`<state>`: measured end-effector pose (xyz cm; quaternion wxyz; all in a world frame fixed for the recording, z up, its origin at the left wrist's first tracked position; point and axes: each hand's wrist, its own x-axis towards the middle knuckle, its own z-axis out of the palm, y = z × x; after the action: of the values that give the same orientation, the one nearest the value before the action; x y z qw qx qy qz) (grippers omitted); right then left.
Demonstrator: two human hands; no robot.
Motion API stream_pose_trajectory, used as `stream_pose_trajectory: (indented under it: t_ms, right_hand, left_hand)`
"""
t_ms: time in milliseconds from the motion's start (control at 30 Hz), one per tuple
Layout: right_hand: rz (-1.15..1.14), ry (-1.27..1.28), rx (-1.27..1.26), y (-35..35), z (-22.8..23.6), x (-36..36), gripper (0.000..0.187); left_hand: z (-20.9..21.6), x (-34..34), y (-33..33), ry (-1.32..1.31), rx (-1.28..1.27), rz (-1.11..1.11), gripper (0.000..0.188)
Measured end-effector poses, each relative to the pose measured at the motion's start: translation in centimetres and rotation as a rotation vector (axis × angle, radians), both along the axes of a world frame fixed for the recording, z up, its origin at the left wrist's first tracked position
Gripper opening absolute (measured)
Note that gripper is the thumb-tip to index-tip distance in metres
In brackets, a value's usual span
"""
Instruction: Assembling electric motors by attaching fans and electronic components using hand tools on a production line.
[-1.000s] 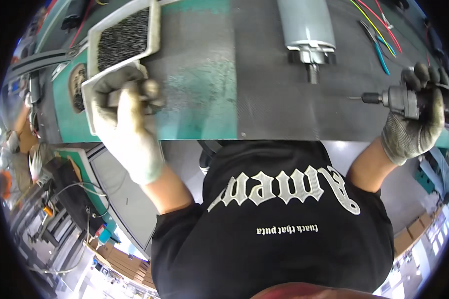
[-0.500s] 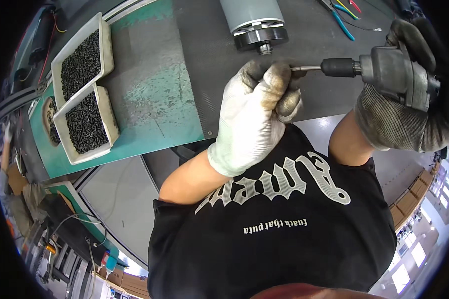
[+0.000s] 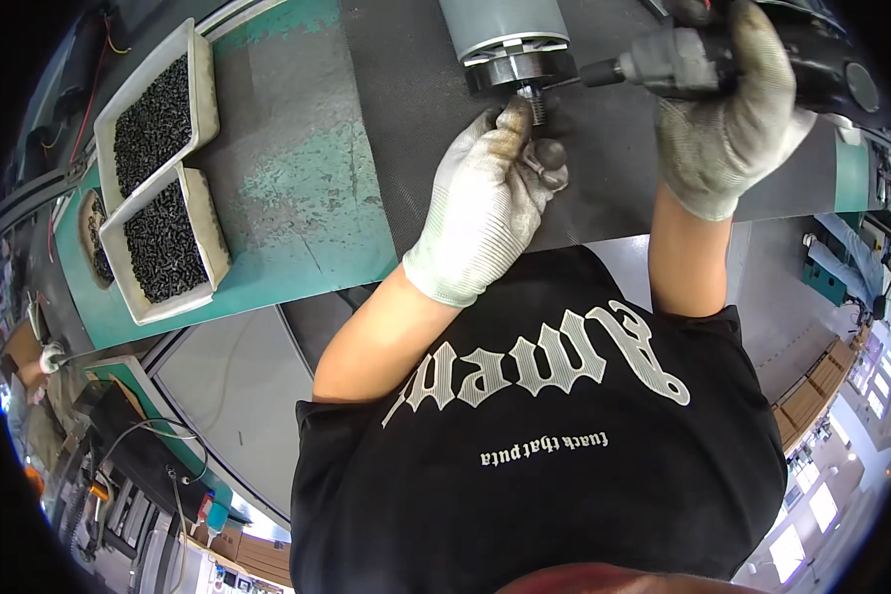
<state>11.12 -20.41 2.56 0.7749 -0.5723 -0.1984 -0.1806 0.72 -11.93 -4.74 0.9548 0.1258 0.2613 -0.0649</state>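
The left hand [image 3: 485, 198], in a white knit glove, reaches up to the black end plate of a grey motor [image 3: 510, 40] lying on the dark mat of the desk [image 3: 297, 188], its fingertips pinched together on what looks like a small screw held against the plate beside the stubby shaft. The right hand [image 3: 728, 109], also gloved, is clamped around a power driver [image 3: 683, 61], whose bit lies level and points left at the same plate, its tip just beside the left fingertips. Two white trays [image 3: 203, 119] of black screws sit well apart at the desk's left edge on the green surface. The risk here, as I judge it, lies in how close bit and fingers are: if the driver spins before the tip is seated in the screw head, it may skip off and catch the glove, or knock the screw loose onto the mat. A tilted bit could also start the screw crooked, and the round motor might roll, since neither hand visibly steadies its body.
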Motion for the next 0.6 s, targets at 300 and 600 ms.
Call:
stream_pose_trajectory:
  t_ms: [300,600]
  right_hand:
    - [-0.026,0.076,0.064,-0.3,0.3,-0.4,0.040]
    - [0.464,0.229,0.388,-5.3,-0.2,2.3,0.015]
  left_hand:
    - [-1.6,0.0,0.8,-0.106,-0.443,0.016,0.023]
    - [0.4,0.8,-0.1,0.057,0.590,-0.154,0.021]
